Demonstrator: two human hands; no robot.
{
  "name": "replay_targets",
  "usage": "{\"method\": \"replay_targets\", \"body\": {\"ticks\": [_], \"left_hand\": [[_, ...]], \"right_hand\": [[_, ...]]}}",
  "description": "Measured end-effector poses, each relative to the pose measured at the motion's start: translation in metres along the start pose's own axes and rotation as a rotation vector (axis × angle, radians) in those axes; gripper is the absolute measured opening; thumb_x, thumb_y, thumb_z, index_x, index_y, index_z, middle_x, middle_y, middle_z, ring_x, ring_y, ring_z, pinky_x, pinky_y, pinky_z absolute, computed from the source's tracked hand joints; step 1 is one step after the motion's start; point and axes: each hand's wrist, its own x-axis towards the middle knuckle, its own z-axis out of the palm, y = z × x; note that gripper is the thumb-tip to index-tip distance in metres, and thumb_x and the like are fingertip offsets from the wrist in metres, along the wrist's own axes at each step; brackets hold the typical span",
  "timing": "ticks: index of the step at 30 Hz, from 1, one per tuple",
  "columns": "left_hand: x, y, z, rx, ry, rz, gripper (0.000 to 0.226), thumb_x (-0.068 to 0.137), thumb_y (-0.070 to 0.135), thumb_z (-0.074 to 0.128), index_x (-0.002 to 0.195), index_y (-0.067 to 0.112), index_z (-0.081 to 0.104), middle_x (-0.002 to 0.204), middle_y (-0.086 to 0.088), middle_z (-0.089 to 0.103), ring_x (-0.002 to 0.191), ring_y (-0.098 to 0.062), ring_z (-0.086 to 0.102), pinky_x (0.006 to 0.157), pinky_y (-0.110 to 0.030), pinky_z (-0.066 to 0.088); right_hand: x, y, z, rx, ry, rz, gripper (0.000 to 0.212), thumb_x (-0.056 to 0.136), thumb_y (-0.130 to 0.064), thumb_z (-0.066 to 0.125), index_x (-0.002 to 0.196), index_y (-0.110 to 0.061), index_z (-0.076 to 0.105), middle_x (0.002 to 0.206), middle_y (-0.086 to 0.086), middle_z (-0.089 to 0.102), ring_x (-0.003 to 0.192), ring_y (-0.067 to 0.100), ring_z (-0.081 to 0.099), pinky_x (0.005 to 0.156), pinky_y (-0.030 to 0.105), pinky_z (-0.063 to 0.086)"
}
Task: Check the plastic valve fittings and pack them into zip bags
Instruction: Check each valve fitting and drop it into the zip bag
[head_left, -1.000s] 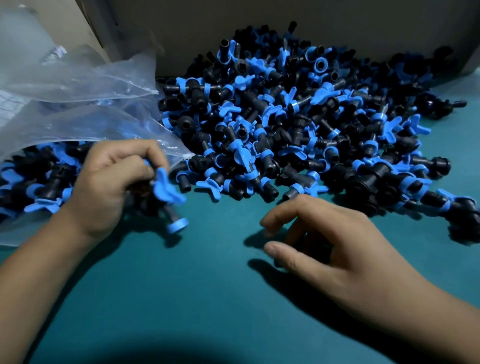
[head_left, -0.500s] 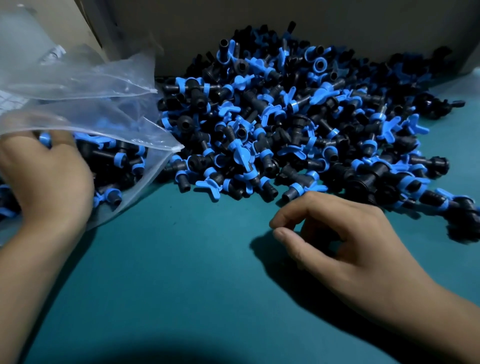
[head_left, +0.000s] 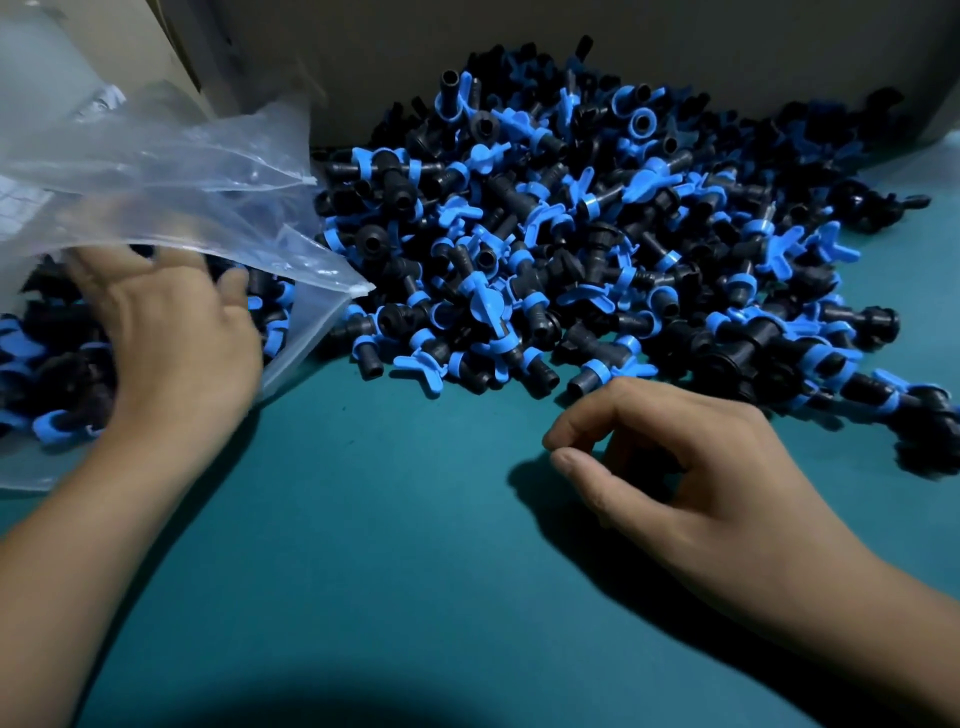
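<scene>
While left hand spreads inside zip bag, right hand curls empty beside fittings pile

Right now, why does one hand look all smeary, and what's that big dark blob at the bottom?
Head view: the left hand is smeared at its fingers, likely motion blur, inside the bag; the right hand looks sharp and casts a dark shadow on the table; the blob along the bottom edge is another soft shadow, its source unseen; the back of the pile sits in dim light.
</scene>
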Motion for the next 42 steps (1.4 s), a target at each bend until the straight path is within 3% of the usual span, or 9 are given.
{"method": "replay_targets", "body": {"ticks": [3,7,13,20,27,32,36,39,42], "left_hand": [[-0.006,0.010,0.000,0.205,-0.231,0.079,0.085,0.095,0.058,0.015,0.125,-0.008,0.059,0.130,-0.047,0.054,0.129,-0.065,0.044,0.113,-0.071,0.031],[-0.011,0.010,-0.003,0.307,-0.181,0.182,0.089,0.092,0.070,0.017,0.140,0.004,0.052,0.148,-0.034,0.049,0.141,-0.051,0.039,0.121,-0.067,0.020],[-0.014,0.007,0.001,0.100,0.021,0.207,0.049,0.100,0.041,0.051,0.090,-0.006,0.062,0.081,-0.040,0.062,0.082,-0.055,0.060,0.088,-0.065,0.051],[-0.016,0.010,0.003,-0.101,0.128,0.364,0.007,0.088,-0.001,0.071,0.087,-0.005,0.065,0.085,-0.028,0.060,0.084,-0.041,0.050,0.074,-0.049,0.036],[-0.029,0.023,-0.018,-0.353,0.121,0.416,0.026,0.079,-0.008,0.047,0.077,0.004,0.070,0.082,-0.016,0.068,0.086,-0.037,0.060,0.085,-0.046,0.050],[-0.036,0.031,-0.036,-0.459,0.047,0.516,0.024,0.068,-0.006,0.041,0.063,0.007,0.060,0.069,-0.015,0.059,0.071,-0.036,0.053,0.072,-0.044,0.046],[-0.052,0.037,-0.046,-0.565,-0.040,0.671,0.024,0.069,-0.013,0.045,0.071,0.002,0.063,0.075,-0.012,0.063,0.069,-0.035,0.058,0.065,-0.045,0.047],[-0.063,0.077,-0.044,-0.684,-0.505,0.562,0.029,0.070,-0.015,0.050,0.091,0.004,0.058,0.092,-0.012,0.064,0.084,-0.029,0.059,0.072,-0.038,0.051],[-0.063,0.080,-0.027,-0.687,-0.806,0.460,0.029,0.097,-0.003,0.064,0.071,0.003,0.052,0.063,-0.007,0.058,0.066,-0.020,0.049,0.063,-0.030,0.048]], "right_hand": [[0.000,0.002,0.000,-0.001,0.011,0.030,0.009,0.094,-0.022,0.077,0.095,-0.029,0.071,0.088,-0.016,0.067,0.066,0.011,0.065,0.064,0.012,0.044],[0.000,0.002,0.000,0.015,0.028,0.054,0.006,0.095,-0.027,0.076,0.096,-0.030,0.071,0.088,-0.017,0.068,0.068,0.013,0.066,0.064,0.012,0.045],[0.004,0.010,-0.005,-0.124,0.023,0.061,0.021,0.096,-0.025,0.077,0.115,-0.029,0.070,0.122,-0.012,0.061,0.121,0.013,0.057,0.102,0.020,0.041],[0.003,0.021,0.004,-0.544,-0.111,0.178,0.058,0.104,-0.054,0.042,0.160,-0.042,0.036,0.170,-0.010,0.025,0.157,0.016,0.015,0.116,0.037,0.019],[0.005,0.022,-0.002,-0.369,-0.076,0.127,0.015,0.099,-0.044,0.061,0.110,-0.033,0.063,0.137,-0.017,0.048,0.129,0.014,0.039,0.106,0.021,0.029],[0.007,0.014,-0.005,-0.235,0.002,0.058,0.024,0.090,-0.011,0.076,0.110,-0.021,0.068,0.118,-0.006,0.062,0.116,0.017,0.060,0.100,0.026,0.046],[0.006,0.006,-0.007,-0.068,0.084,-0.079,0.014,0.096,-0.016,0.080,0.109,-0.017,0.075,0.109,-0.007,0.071,0.107,0.014,0.069,0.091,0.025,0.052],[0.004,0.005,-0.001,0.149,0.154,0.028,0.014,0.093,-0.028,0.082,0.104,-0.019,0.078,0.103,-0.006,0.077,0.100,0.014,0.075,0.088,0.024,0.057],[0.008,0.002,0.005,0.552,0.217,0.223,0.018,0.085,-0.024,0.080,0.098,-0.012,0.077,0.093,0.005,0.080,0.082,0.016,0.077,0.079,0.025,0.060]]}}
